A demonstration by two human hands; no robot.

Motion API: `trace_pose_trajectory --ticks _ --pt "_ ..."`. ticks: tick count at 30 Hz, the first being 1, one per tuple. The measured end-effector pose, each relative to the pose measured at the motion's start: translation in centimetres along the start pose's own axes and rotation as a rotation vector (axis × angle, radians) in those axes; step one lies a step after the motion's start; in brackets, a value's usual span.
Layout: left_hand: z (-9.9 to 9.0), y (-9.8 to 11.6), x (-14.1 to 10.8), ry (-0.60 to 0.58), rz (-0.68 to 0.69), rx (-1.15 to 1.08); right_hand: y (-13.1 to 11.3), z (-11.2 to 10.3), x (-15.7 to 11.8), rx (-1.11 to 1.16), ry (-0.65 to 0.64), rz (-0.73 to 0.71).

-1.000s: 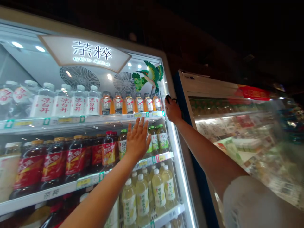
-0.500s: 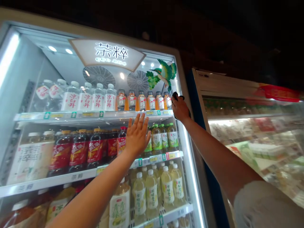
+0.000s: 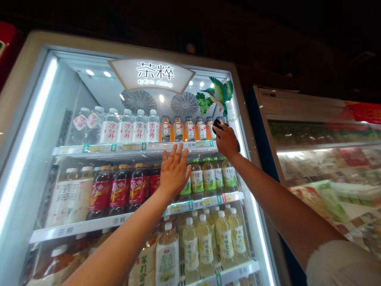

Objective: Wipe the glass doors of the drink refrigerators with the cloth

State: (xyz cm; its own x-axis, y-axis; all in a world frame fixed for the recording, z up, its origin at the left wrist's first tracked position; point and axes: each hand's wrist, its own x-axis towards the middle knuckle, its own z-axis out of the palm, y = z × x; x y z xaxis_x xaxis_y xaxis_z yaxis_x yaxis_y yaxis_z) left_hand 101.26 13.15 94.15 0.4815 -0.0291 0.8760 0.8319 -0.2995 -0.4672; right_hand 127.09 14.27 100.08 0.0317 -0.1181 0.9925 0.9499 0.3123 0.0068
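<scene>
My left hand [image 3: 175,169] is spread, palm toward the glass door of a lit drinks fridge [image 3: 139,46], in front of the edge of the top shelf. Whether its palm touches the glass cannot be made out. Higher and to the right, my right hand [image 3: 226,140] has its fingers closed around a small black object [image 3: 218,125], whose kind does not show clearly. That hand is near the door's right side, below a kingfisher picture [image 3: 218,95], and partly covers the last of the orange-drink bottles [image 3: 189,130].
Behind the glass stand water bottles [image 3: 110,129], red-labelled bottles [image 3: 101,190], green tea bottles [image 3: 209,174] and pale yellow drink bottles [image 3: 205,242] on shelves. A second display cooler [image 3: 312,99] stands to the right. A red object [image 3: 8,47] shows at the far left.
The view has shifted, so the fridge appears farther right. Against the bottles, both hands have moved slightly left; the right one now covers the end orange bottle.
</scene>
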Motion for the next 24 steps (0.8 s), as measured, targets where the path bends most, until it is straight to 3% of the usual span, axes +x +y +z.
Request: trace_pose_trajectory --ticks 2,5,9,11,13,16,18,21,24 --pt "0.0 -0.2 0.2 0.000 -0.023 -0.004 -2.7 1.1 1.2 0.000 -0.024 -0.024" --pt "0.0 -0.2 0.2 -0.009 -0.023 -0.018 -4.9 1.3 0.1 0.012 -0.093 -0.192" --pt "-0.6 -1.1 -0.3 -0.013 0.020 -0.019 -2.8 -0.8 -3.4 0.073 -0.223 -0.472" --pt "-1.1 -2.1 -0.7 -0.027 0.038 -0.008 -1.5 -1.4 -3.7 0.087 -0.209 -0.431" --pt "-1.7 -3.2 -1.1 -0.033 0.034 0.008 -1.6 -1.1 -2.6 0.060 -0.146 -0.266" --pt "-2.5 -4.5 -1.7 -0.032 0.010 0.032 -5.3 0.6 0.1 -0.053 -0.069 0.006" --pt "-2.9 -5.0 -2.1 -0.036 -0.003 0.038 -8.9 1.8 1.1 -0.122 -0.071 0.067" --pt "-3.3 -5.5 -2.9 -0.060 -0.011 0.035 -12.5 2.2 0.2 -0.116 -0.153 -0.079" --pt "-3.8 -6.5 -3.8 -0.099 0.005 0.039 -11.8 0.9 -2.1 -0.014 -0.275 -0.346"
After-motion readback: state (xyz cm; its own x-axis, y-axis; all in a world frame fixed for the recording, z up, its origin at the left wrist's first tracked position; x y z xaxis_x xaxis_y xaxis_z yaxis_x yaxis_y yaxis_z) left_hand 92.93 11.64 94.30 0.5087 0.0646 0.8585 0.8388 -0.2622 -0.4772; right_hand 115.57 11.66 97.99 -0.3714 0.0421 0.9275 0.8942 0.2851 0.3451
